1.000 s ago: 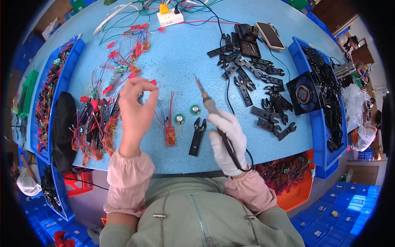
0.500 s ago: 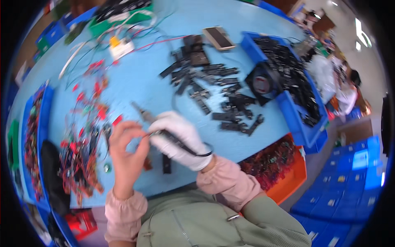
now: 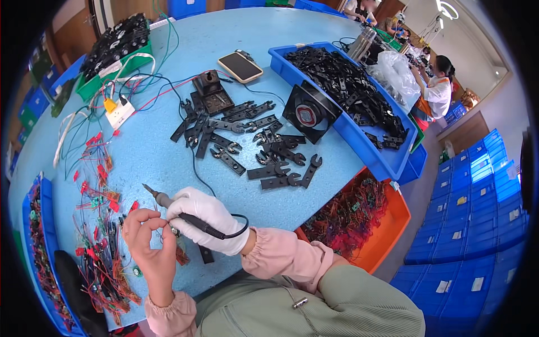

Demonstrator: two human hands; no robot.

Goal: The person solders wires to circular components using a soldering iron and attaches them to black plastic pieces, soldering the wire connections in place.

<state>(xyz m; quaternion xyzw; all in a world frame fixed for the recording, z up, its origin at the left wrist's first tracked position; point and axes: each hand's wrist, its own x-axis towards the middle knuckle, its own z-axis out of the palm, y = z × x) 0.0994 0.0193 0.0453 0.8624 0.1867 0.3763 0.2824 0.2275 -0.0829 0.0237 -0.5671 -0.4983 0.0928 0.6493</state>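
Observation:
My right hand [image 3: 205,219], in a white glove, is wrapped round a soldering iron [image 3: 163,199]. Its tip points away to the far left, above the table, and its black cord loops back by my wrist. My bare left hand [image 3: 150,247] is just left of the glove, thumb and forefinger pinched together; whatever they hold is too small to make out. Left of that hand lie red and green wired pieces [image 3: 95,253] in a loose spread. Beyond both hands, several black fork-ended plastic parts [image 3: 227,160] are scattered on the blue table [image 3: 236,205].
A blue bin [image 3: 351,149] of black parts stands at right, with a small square fan [image 3: 310,114] against it. An orange bin [image 3: 384,247] of wired pieces sits below the table's edge. Farther back are a phone [image 3: 240,66], a power strip [image 3: 120,114] and a green tray [image 3: 87,90].
The view has swung, so the table and bins appear shifted left. My right hand still grips the soldering iron, and my left fingers stay pinched beside it.

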